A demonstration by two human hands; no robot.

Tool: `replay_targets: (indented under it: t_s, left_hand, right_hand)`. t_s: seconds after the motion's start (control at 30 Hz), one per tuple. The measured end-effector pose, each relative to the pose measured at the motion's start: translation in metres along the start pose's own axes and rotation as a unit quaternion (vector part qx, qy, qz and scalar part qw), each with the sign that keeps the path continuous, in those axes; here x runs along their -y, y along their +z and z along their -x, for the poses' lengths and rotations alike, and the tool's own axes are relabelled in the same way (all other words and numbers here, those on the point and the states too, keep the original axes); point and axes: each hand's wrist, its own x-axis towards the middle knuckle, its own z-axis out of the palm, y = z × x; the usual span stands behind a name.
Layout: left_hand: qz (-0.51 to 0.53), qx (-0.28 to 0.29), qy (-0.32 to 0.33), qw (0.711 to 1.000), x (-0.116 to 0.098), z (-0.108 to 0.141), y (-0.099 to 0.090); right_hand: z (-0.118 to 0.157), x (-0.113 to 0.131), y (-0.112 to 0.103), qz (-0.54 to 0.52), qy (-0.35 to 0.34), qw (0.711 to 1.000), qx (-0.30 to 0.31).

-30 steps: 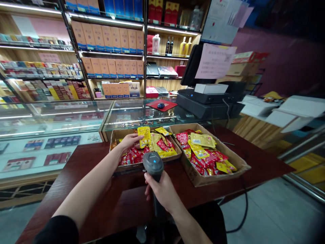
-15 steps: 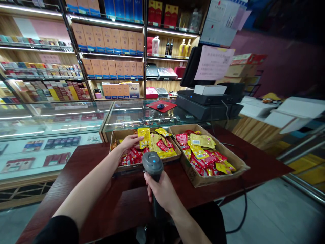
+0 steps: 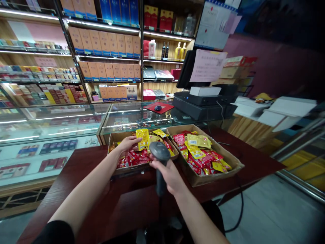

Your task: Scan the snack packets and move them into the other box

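My left hand [image 3: 129, 144] pinches a yellow snack packet [image 3: 143, 138] by its left edge, upright above the left cardboard box [image 3: 134, 167]. My right hand [image 3: 167, 173] is wrapped round the handle of a dark grey barcode scanner [image 3: 160, 152]. The scanner's head is just to the right of the yellow packet and hides part of the left box. Red packets [image 3: 133, 158] and more yellow ones lie loose in that box. Beside it, the right cardboard box [image 3: 215, 179] holds red packets [image 3: 203, 160] and yellow packets, with a pale gold packet [image 3: 199, 140] on top.
Both boxes stand on a dark red wooden table [image 3: 127, 206]. Behind it are a glass display counter [image 3: 122, 118], a red mouse pad [image 3: 162, 108] with a mouse, and a black cash drawer [image 3: 198, 106]. A black cable [image 3: 241, 210] hangs at the table's right side.
My right hand has raised the barcode scanner and moved it slightly right, its head now closer to the boxes. My left hand still holds the yellow packet. The whole view has shifted a little.
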Motion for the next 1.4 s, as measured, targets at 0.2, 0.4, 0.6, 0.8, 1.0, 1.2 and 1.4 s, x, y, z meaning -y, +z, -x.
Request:
replay_targets:
  t_s: [0.2, 0.4, 0.6, 0.8, 1.0, 1.2, 1.4]
  left_hand:
    - [-0.005, 0.054, -0.037, 0.998, -0.013, -0.002, 0.019]
    - [0.004, 0.054, -0.063, 0.997, -0.026, -0.03, 0.075]
    - [0.015, 0.053, -0.055, 0.997, -0.033, -0.076, 0.154]
    - [-0.011, 0.068, -0.036, 0.997, -0.028, -0.102, 0.205]
    - [-0.021, 0.029, -0.046, 0.998, -0.025, -0.102, 0.187]
    - [-0.021, -0.013, -0.042, 0.999, -0.037, -0.074, 0.121]
    - [-0.015, -0.078, -0.036, 0.996, -0.045, -0.035, 0.041]
  right_hand:
    - [-0.068, 0.047, -0.029, -0.099, 0.151, 0.984, -0.009]
    - [-0.099, 0.078, -0.064, -0.156, 0.225, 0.962, 0.006]
    - [-0.117, 0.115, -0.124, -0.098, 0.182, 0.975, -0.084]
    - [-0.118, 0.141, -0.178, -0.042, 0.133, 0.972, -0.188]
    - [-0.104, 0.133, -0.177, -0.04, 0.151, 0.972, -0.177]
    - [-0.109, 0.112, -0.129, -0.058, 0.182, 0.975, -0.109]
    - [-0.124, 0.08, -0.065, -0.029, 0.215, 0.976, -0.025]
